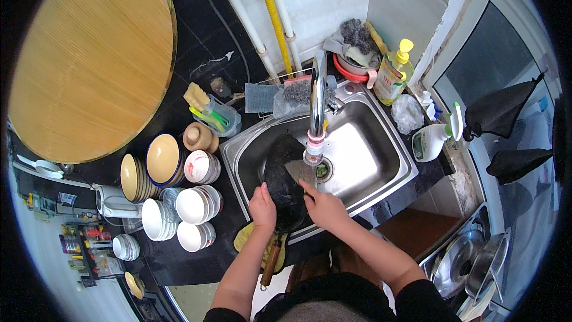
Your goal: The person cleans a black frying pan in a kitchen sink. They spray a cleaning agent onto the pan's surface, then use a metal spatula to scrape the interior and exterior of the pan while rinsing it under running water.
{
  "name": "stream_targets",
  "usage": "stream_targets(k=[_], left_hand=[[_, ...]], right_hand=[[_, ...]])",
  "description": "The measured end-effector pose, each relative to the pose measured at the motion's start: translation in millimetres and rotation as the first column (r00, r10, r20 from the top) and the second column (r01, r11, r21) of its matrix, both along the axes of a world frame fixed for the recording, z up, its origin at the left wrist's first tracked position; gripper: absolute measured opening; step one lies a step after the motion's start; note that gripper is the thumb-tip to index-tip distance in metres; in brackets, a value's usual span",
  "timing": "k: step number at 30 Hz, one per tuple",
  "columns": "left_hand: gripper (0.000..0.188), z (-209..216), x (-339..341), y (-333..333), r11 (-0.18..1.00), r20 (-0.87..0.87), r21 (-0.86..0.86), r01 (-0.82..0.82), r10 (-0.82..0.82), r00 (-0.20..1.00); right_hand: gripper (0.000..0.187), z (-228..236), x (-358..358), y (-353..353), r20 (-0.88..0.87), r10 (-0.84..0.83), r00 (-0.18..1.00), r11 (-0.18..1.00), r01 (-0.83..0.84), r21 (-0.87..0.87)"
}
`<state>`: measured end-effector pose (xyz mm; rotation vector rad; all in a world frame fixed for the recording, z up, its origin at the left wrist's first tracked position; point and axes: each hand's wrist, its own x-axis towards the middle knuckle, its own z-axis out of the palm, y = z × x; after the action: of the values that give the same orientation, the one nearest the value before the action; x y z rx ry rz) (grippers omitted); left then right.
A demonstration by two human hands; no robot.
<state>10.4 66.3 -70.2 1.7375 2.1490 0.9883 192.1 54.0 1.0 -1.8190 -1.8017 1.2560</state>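
Observation:
A black wok (285, 194) lies tilted in the left part of the steel sink (381, 120), its wooden handle (271, 261) reaching over the near edge. My left hand (263, 207) grips the wok's left rim. In my right hand (326, 209) is a flat grey wedge-shaped scraper (301, 170), its wide end against the wok's inner surface. Above it hangs the chrome faucet (318, 98); whether water runs is too unclear to tell. The drain (322, 170) shows right of the scraper, with green bits in it. A yellow cloth (243, 240) lies by the handle.
Stacked white bowls (192, 206) and yellow bowls (164, 158) crowd the counter at left, below a large round wooden board (89, 59). A soap bottle (393, 74), a spray bottle (430, 142) and a plastic bag (408, 113) stand right of the sink. Pot lids (457, 262) sit lower right.

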Motion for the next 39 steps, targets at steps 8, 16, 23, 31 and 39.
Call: stream_targets(k=[8,16,23,31,39], left_hand=[[0.038,-2,6,-4,0.999,-0.001,0.019,0.05,-0.05,0.999],[0.037,5,16,-7,0.991,-0.018,0.029,0.131,-0.131,0.991],[0.036,-1,1,-2,0.998,-0.018,0.024,0.062,-0.062,0.998],[0.036,1,6,-4,0.998,0.039,-0.015,0.055,-0.055,0.998],[0.037,3,3,-3,0.999,-0.002,-0.008,0.034,-0.034,0.999]], right_hand=[[0.044,15,17,0,0.001,0.001,1.0,0.995,-0.001,-0.103],[0.044,-2,5,19,0.015,-0.046,0.999,0.999,0.046,0.019],[0.046,19,25,-14,0.008,0.082,0.997,0.994,-0.081,-0.072],[0.045,-2,-6,13,0.022,-0.019,1.0,1.0,0.02,-0.018],[0.048,12,17,-12,-0.056,0.068,0.996,0.993,-0.073,-0.093]])
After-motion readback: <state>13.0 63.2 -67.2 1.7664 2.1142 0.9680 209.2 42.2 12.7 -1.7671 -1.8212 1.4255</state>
